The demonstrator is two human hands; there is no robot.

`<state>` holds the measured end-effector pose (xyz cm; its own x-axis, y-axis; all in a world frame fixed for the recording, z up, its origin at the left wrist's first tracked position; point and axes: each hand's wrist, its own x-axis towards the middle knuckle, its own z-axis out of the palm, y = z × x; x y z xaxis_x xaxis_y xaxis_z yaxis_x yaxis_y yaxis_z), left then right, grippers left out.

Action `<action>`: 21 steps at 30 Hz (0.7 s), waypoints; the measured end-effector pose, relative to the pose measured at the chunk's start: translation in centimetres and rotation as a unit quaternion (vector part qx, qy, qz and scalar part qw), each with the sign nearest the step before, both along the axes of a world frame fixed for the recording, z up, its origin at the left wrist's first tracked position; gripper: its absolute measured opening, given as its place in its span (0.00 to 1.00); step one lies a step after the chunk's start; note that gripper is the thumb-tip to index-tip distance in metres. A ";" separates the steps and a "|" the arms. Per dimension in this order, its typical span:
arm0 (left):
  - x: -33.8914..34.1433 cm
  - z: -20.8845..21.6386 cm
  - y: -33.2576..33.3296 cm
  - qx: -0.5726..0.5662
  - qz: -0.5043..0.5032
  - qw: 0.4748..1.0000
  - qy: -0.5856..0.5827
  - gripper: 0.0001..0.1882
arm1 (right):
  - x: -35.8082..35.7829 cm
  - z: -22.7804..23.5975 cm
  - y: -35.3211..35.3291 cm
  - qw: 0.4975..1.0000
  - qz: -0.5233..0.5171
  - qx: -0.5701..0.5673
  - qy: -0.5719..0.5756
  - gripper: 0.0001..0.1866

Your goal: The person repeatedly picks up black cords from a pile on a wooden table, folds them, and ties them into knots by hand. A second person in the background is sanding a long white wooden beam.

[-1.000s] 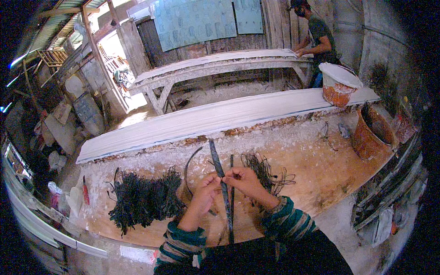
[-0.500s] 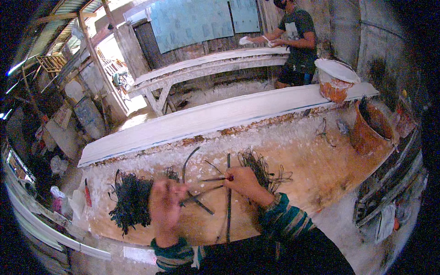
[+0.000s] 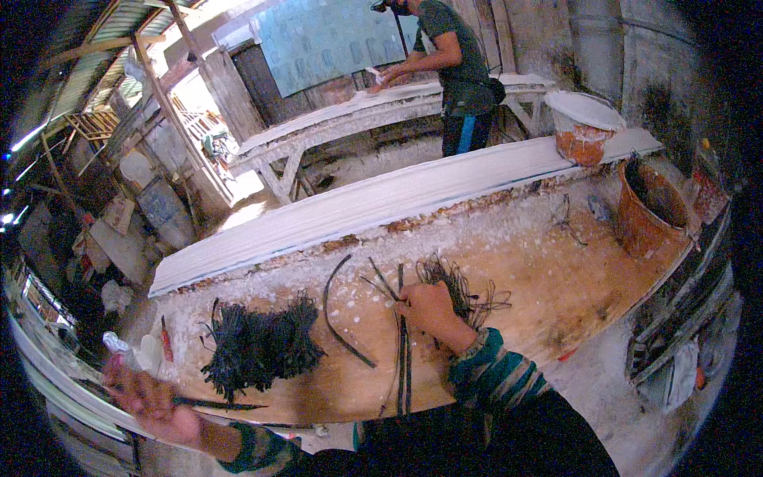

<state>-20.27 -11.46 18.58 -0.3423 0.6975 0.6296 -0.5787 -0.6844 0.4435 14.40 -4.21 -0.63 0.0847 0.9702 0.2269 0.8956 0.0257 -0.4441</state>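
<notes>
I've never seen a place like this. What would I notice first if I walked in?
Probably the dusty wooden workbench with a dark bundle of black strips lying on its left part. In the middle, the right hand presses on a few long black strips, while the left hand holds another strip out at the lower left. Behind, a long white board spans the bench, and another person works at a far table.

Both bare hands, left hand [image 3: 151, 401] and right hand [image 3: 429, 310], emerge from long knit sleeves [image 3: 493, 374] striped teal, green and dark red.
</notes>
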 end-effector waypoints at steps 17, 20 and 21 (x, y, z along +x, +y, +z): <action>17.1 -15.8 12.8 0.025 0.077 0.757 0.648 0.07 | 1.3 1.7 0.9 0.556 0.202 -0.144 0.794 0.22; 16.3 -16.6 13.5 0.014 0.125 0.754 0.645 0.06 | 0.9 2.3 0.4 0.545 0.218 -0.123 0.800 0.16; 16.2 -16.7 13.5 0.016 0.122 0.760 0.638 0.06 | 1.0 2.3 0.3 0.559 0.236 -0.112 0.787 0.14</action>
